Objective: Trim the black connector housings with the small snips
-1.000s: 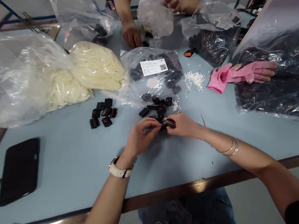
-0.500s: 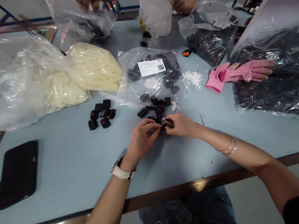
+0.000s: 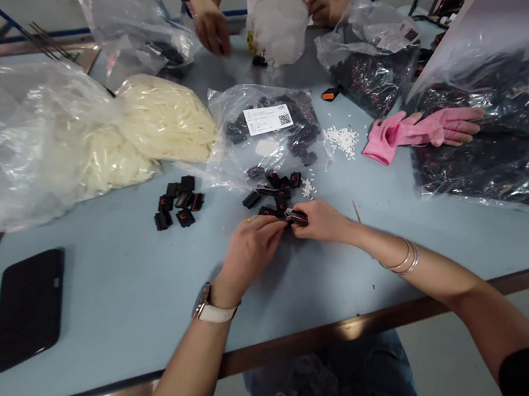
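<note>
My left hand (image 3: 252, 244) and my right hand (image 3: 322, 221) meet over the middle of the table. Between the right thumb and fingers is a small dark piece with a shiny silvery edge (image 3: 297, 217); its kind is not clear. The left fingers are pinched together against its left end, and what they hold is hidden. Just beyond my fingertips lies a loose cluster of black connector housings (image 3: 273, 186) with orange-red marks. Beside these is a small scatter of tiny white pins (image 3: 309, 187). A second group of black housings (image 3: 182, 200) lies to the left.
Behind the housings lies a labelled clear bag (image 3: 268, 120) of black parts. Left are bags of cream-coloured pieces (image 3: 167, 116) and a black tablet-like slab (image 3: 27, 309). Pink gloves (image 3: 428, 129) rest on bagged parts at right, near white pins (image 3: 342, 140). A co-worker's hand (image 3: 212, 31) is opposite.
My left hand has rolled over, its back now turned up more, with fingers still at the piece. My right hand stays put. The co-worker's hand has moved from the bag toward the table middle.
</note>
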`<state>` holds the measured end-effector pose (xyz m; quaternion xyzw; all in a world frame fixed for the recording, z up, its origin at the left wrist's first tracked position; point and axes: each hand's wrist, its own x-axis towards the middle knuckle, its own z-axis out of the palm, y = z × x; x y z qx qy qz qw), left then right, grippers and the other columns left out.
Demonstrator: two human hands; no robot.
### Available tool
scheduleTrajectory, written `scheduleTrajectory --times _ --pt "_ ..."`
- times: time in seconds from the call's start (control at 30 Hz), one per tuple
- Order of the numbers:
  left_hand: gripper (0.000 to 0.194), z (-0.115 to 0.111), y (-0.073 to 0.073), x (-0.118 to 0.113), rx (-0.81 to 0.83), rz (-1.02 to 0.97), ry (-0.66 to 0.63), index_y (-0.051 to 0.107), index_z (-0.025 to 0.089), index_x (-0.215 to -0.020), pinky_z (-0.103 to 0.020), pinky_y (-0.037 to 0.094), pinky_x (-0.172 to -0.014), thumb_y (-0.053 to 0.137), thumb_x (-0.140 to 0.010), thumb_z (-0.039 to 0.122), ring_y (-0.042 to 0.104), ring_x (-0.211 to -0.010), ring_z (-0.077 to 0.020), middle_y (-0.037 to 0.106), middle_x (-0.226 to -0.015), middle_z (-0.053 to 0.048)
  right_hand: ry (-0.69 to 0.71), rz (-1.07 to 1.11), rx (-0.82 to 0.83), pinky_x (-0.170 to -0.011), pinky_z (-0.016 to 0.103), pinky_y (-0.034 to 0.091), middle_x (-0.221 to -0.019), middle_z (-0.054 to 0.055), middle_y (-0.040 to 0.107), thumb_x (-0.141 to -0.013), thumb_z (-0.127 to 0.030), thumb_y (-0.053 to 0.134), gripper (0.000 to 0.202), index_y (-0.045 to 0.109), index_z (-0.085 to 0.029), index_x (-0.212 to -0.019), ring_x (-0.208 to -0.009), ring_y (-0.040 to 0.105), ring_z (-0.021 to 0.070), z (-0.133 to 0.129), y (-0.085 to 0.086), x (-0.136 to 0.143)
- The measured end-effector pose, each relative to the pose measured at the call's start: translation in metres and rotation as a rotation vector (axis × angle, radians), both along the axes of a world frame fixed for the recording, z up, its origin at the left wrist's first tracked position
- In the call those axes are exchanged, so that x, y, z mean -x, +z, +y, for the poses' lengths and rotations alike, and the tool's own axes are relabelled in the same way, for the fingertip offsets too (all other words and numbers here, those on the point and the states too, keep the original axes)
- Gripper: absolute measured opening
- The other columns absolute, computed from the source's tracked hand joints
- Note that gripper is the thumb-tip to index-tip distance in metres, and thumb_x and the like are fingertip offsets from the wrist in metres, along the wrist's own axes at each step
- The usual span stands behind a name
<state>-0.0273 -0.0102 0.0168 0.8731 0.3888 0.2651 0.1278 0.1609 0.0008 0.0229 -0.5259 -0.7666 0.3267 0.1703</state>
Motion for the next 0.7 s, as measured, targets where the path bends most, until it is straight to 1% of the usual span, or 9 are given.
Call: scheduleTrajectory --times 0.1,0.2,0.33,0.47,0.53,0.6,0.63,0.7 --pt "0.020 0.002 0.000 0.003 0.059 -0.069 0.015 0.068 0.019 -0.094 -0.026 0.052 -0.069 0.050 -0.089 0.027 0.065 -0.074 -0.0153 0.071 -0.085 -0.005 -0.009 0.005 0.002 -0.052 0.021 0.025 -0.054 -0.003 0.047 -0.068 -0.021 0.054 0.008 0.055 -0.015 -0.064 -0.051 0.036 0.0077 0.000 0.001 0.000" --pt "0.020 0.003 -0.001 0.005 0.050 -0.072 -0.008 0.068 0.019 -0.087 -0.024 0.052 -0.068 0.049 -0.089 0.027 0.066 -0.073 -0.0144 0.072 -0.082 -0.004 -0.009 0.010 -0.001 -0.051 0.021 0.025 -0.054 -0.004 0.046 -0.068 -0.022 0.054 0.008 0.054 -0.015 -0.063 -0.051 0.035 0.0076 0.000 0.000 0.000" --pt "0.024 0.002 -0.001 0.005 0.000 0.001 -0.033 0.068 0.018 -0.086 -0.026 0.052 -0.070 0.046 -0.091 0.027 0.066 -0.077 -0.0157 0.072 -0.087 -0.005 -0.007 0.029 0.007 -0.051 0.021 0.025 -0.053 -0.004 0.045 -0.068 -0.022 0.054 0.009 0.054 -0.015 -0.062 -0.051 0.034 0.0072 -0.001 0.000 0.000" --pt "0.023 0.000 0.002 0.005 -0.032 0.074 -0.043 0.067 0.018 -0.088 -0.032 0.052 -0.077 0.045 -0.092 0.026 0.066 -0.082 -0.0182 0.072 -0.091 -0.006 0.002 0.030 0.022 -0.051 0.021 0.024 -0.053 -0.005 0.044 -0.068 -0.021 0.056 0.009 0.057 -0.014 -0.063 -0.051 0.035 0.0067 0.001 0.002 -0.001" --pt "0.020 0.000 0.003 0.005 0.000 0.082 -0.049 0.066 0.018 -0.088 -0.031 0.052 -0.077 0.047 -0.091 0.025 0.066 -0.082 -0.0182 0.071 -0.090 -0.006 0.029 0.032 0.056 -0.051 0.021 0.025 -0.053 -0.005 0.045 -0.069 -0.020 0.056 0.010 0.060 -0.013 -0.066 -0.051 0.037 0.0069 0.004 0.004 -0.003" --pt "0.015 0.001 0.002 0.005 0.063 0.072 -0.032 0.064 0.019 -0.088 -0.029 0.052 -0.072 0.049 -0.089 0.024 0.066 -0.078 -0.0173 0.071 -0.088 -0.005 0.052 0.061 0.109 -0.052 0.020 0.027 -0.056 -0.004 0.049 -0.070 -0.020 0.057 0.012 0.065 -0.012 -0.072 -0.053 0.042 0.0075 0.007 0.006 -0.006" --pt "0.012 0.002 0.000 0.005 0.097 0.057 -0.010 0.063 0.019 -0.088 -0.027 0.052 -0.068 0.051 -0.087 0.023 0.066 -0.075 -0.0165 0.070 -0.085 -0.004 0.046 0.091 0.136 -0.054 0.020 0.029 -0.058 -0.003 0.052 -0.071 -0.020 0.057 0.014 0.067 -0.012 -0.077 -0.055 0.044 0.0078 0.009 0.006 -0.008" --pt "0.008 0.004 -0.003 0.005 0.159 0.012 0.047 0.059 0.020 -0.089 -0.025 0.051 -0.063 0.055 -0.084 0.024 0.065 -0.069 -0.0152 0.069 -0.081 -0.002 -0.014 0.169 0.177 -0.057 0.020 0.033 -0.063 -0.003 0.057 -0.072 -0.020 0.059 0.017 0.069 -0.013 -0.083 -0.058 0.047 0.0080 0.012 0.006 -0.010"
